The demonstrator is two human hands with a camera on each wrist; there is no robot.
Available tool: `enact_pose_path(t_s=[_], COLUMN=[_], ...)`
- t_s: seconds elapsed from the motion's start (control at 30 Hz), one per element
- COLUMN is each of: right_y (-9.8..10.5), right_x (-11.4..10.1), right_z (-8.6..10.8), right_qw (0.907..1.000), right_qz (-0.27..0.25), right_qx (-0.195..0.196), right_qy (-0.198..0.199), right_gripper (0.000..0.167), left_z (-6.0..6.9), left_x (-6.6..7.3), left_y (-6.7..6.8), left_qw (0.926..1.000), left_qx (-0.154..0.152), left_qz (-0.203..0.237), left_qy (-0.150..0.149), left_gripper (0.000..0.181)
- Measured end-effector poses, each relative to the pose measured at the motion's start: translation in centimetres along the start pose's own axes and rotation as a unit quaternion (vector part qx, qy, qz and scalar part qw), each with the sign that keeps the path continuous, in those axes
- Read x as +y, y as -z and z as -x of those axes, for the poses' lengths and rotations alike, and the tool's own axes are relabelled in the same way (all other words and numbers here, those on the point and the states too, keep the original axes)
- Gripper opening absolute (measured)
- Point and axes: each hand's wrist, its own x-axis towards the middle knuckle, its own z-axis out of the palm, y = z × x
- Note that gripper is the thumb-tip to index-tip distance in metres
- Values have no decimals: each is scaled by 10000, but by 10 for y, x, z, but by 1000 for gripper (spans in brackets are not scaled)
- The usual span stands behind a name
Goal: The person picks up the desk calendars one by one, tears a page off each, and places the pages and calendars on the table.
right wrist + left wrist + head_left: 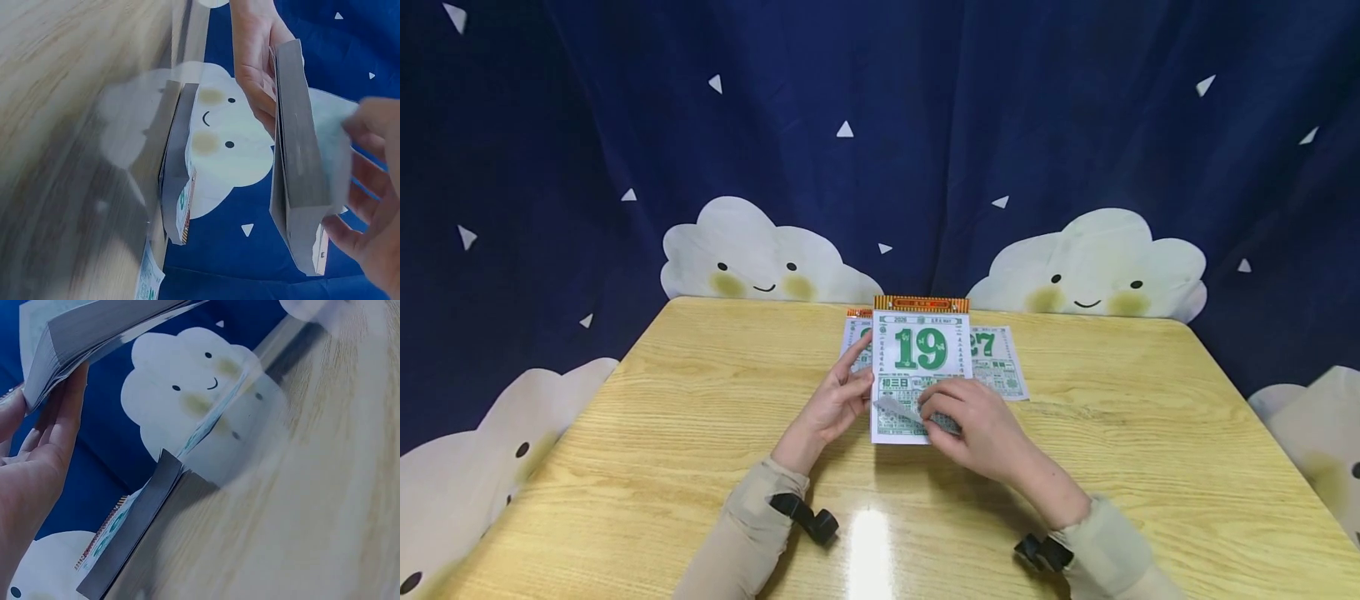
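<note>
A thick tear-off calendar [921, 350] with a large green 19 and a red-and-gold top strip is held up above the table. My left hand [831, 404] grips it by its left edge, thumb in front. My right hand [981, 425] is at its lower right, pinching a thin page [897, 408] whose bottom part curls up from the pad. In the right wrist view, the pale sheet [337, 150] by my right hand [375, 194] is blurred. The left wrist view shows the pad's thick grey page edges [106, 331] above my left hand [31, 481].
Behind the held pad, a second calendar [856, 337] lies on the wooden table [700, 433], mostly hidden in the head view. A loose sheet [1000, 371] printed with a green 27 lies to its right. A dark blue curtain [910, 150] with cloud prints hangs behind the table.
</note>
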Motion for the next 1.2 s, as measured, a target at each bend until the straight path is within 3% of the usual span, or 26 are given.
enact_pose_path(t_s=[0.27, 0.53, 0.67, 0.77, 0.93, 1.2], right_y=[5, 18, 25, 32, 43, 58], right_x=[1, 7, 12, 16, 26, 44], right_z=[-5, -14, -16, -18, -21, -24], right_qw=[9921, 9846, 9785, 9700, 9475, 9217], right_qz=[-495, -536, -730, -925, -1195, -1229], right_qx=[861, 935, 1017, 1255, 1616, 1670], right_qy=[-765, -1380, -1642, -1866, -2488, -3277], right_gripper=[8, 16, 11, 6, 4, 11], left_z=[-1, -1, 0, 0, 0, 0], left_x=[1, 2, 2, 3, 4, 5], left_y=[0, -2, 0, 1, 1, -1], left_qw=[10000, 9999, 9998, 9997, 9992, 9979], left_qx=[-25, 103, 142, 166, 204, 416], left_qz=[-7, -36, -100, -193, -339, -498], left_qy=[2, 39, 27, -2, -38, 10], left_gripper=[64, 64, 64, 64, 64, 62])
